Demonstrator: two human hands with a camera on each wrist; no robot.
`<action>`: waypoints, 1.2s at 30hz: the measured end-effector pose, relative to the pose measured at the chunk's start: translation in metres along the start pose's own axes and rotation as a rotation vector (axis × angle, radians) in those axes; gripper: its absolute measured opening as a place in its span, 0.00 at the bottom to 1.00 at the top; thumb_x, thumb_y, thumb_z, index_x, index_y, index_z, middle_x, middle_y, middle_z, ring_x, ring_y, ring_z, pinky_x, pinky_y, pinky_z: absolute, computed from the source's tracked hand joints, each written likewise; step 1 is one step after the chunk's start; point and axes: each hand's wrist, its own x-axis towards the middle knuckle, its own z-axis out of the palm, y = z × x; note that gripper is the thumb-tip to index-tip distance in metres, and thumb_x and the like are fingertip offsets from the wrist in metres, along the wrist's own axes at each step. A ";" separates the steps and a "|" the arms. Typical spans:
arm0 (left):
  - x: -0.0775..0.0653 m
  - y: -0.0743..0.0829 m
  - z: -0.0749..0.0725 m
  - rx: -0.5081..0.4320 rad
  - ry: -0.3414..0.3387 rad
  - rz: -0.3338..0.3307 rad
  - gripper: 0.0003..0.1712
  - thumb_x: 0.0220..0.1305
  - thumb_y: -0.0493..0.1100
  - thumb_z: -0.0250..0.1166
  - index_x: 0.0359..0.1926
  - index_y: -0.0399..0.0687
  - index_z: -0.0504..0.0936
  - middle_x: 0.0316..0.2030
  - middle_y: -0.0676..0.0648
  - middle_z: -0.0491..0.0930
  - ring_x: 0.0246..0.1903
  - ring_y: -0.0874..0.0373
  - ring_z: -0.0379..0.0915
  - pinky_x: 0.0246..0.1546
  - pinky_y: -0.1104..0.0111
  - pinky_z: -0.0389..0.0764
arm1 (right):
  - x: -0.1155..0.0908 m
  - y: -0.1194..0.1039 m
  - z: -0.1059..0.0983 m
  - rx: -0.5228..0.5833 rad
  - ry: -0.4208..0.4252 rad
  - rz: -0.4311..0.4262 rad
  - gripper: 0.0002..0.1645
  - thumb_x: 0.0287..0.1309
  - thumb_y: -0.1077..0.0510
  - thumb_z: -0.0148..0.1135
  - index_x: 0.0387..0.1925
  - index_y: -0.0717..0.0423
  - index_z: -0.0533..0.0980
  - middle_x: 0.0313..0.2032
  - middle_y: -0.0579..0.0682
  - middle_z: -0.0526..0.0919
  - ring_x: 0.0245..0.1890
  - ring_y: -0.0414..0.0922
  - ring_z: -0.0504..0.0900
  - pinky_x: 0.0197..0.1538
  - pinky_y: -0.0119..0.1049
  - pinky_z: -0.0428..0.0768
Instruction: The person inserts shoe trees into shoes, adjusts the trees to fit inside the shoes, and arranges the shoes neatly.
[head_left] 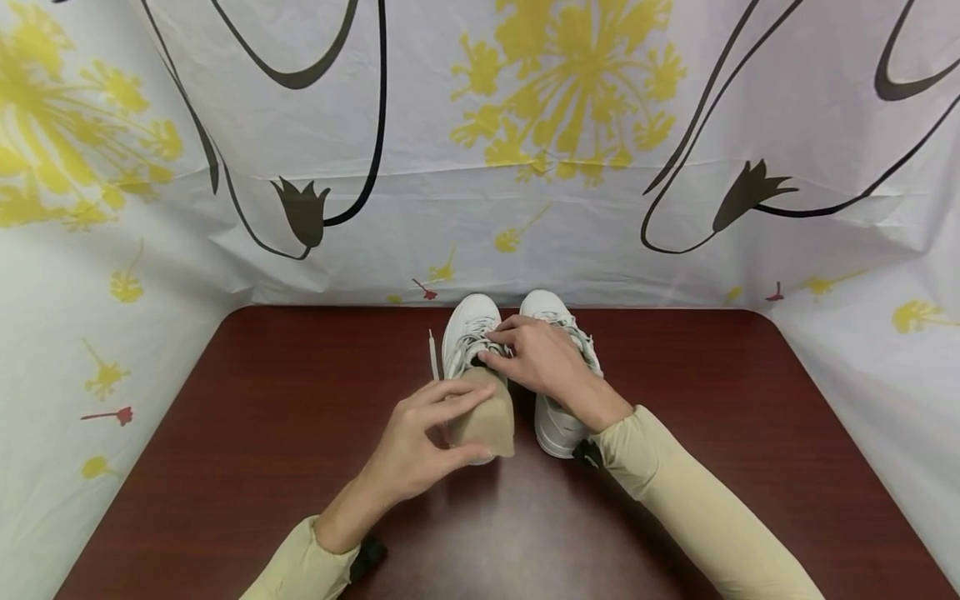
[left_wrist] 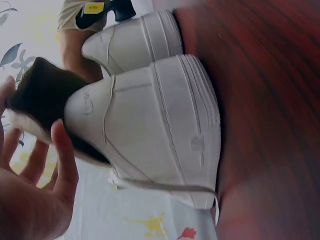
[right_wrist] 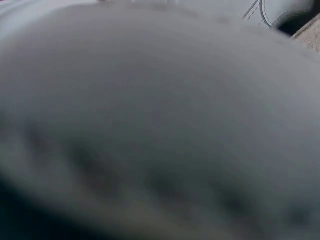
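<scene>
Two white lace-up sneakers stand side by side, the left sneaker (head_left: 468, 321) and the right sneaker (head_left: 542, 304). A tan sheet-like insert (head_left: 487, 425) sticks up from the left sneaker's opening. Its other face looks dark in the left wrist view, and its lower part is hidden inside. My left hand (head_left: 420, 437) is around the insert's upper part, thumb and fingers apart and only loosely bent. Over the laces, my right hand (head_left: 543, 354) pinches the left sneaker's tongue between thumb and fingers. The right wrist view is mostly filled by a blurred pale surface.
The sneakers rest near the back edge of a dark red-brown table (head_left: 315, 392). A loose lace (head_left: 432, 354) hangs at the left sneaker's outer side. Behind the table hangs a white curtain (head_left: 420, 217) with yellow flowers and dark stems.
</scene>
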 end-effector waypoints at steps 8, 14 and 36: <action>0.001 -0.005 -0.002 0.085 -0.050 0.087 0.40 0.43 0.50 0.81 0.62 0.54 0.81 0.57 0.51 0.78 0.57 0.57 0.74 0.53 0.66 0.76 | -0.002 0.000 -0.002 -0.015 0.015 -0.002 0.27 0.64 0.36 0.60 0.56 0.45 0.83 0.52 0.45 0.83 0.50 0.47 0.83 0.46 0.47 0.81; 0.002 -0.007 0.000 0.115 -0.047 0.064 0.39 0.44 0.51 0.80 0.61 0.57 0.81 0.57 0.53 0.79 0.57 0.58 0.74 0.52 0.67 0.76 | -0.002 0.000 -0.003 -0.022 0.006 0.004 0.26 0.65 0.37 0.59 0.55 0.46 0.83 0.52 0.46 0.84 0.51 0.47 0.82 0.47 0.47 0.81; 0.008 -0.017 0.004 0.078 -0.002 -0.006 0.31 0.54 0.54 0.74 0.60 0.56 0.82 0.55 0.51 0.81 0.54 0.58 0.75 0.50 0.64 0.77 | 0.000 0.001 0.001 -0.001 0.061 -0.097 0.18 0.67 0.47 0.60 0.49 0.50 0.86 0.48 0.49 0.85 0.47 0.48 0.84 0.43 0.47 0.82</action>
